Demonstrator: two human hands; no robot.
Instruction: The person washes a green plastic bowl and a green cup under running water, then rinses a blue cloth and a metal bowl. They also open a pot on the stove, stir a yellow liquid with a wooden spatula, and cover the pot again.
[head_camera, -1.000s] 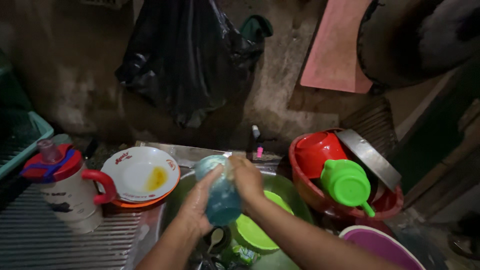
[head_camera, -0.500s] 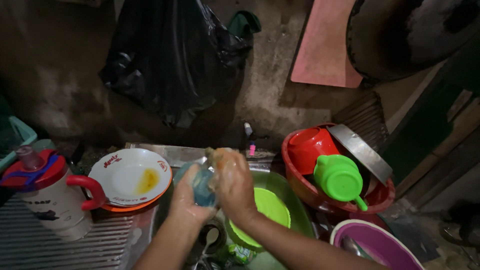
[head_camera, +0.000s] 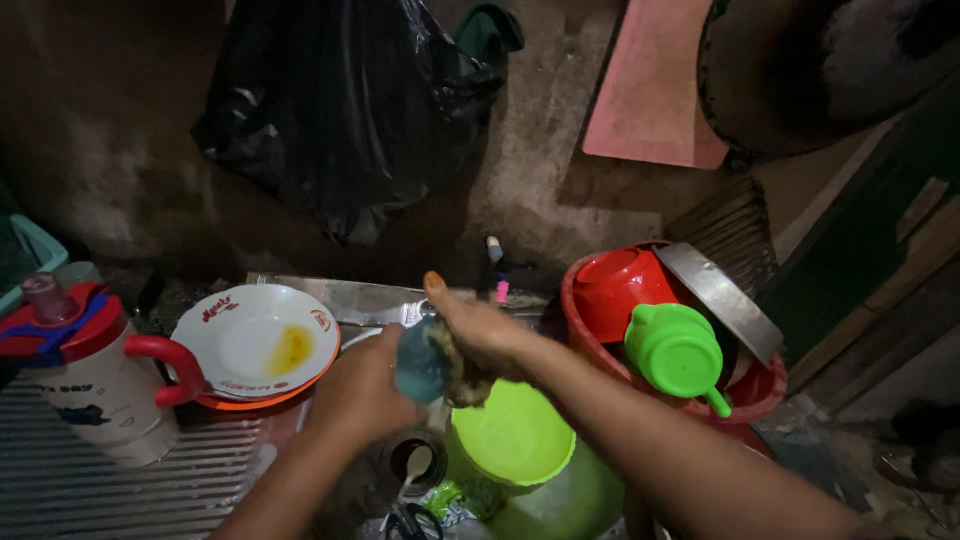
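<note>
Teal cup (head_camera: 420, 360), small, held over the sink: left hand (head_camera: 362, 392) in a closed grip around its side from below. Right hand (head_camera: 478, 330), fingers curled shut on a brownish scrubbing pad (head_camera: 462, 378), pressed against the cup's right side.

Directly beneath: lime-green bowl (head_camera: 512, 435) standing in a larger green basin (head_camera: 570, 500); dark mug with a spoon (head_camera: 412, 462) just left of the bowl.

Left, on the ribbed metal counter (head_camera: 70, 490): white plate (head_camera: 255, 342) with a yellow stain, lying on an orange one; white jug (head_camera: 85, 380) with red lid and handle beside it.

Right: red tub (head_camera: 765, 385) holding a red bowl (head_camera: 615, 290), a green pitcher (head_camera: 678, 352) and a metal lid (head_camera: 720, 300).

Behind: black plastic bag (head_camera: 345, 110) hanging on the wall, pink board (head_camera: 655, 85).
</note>
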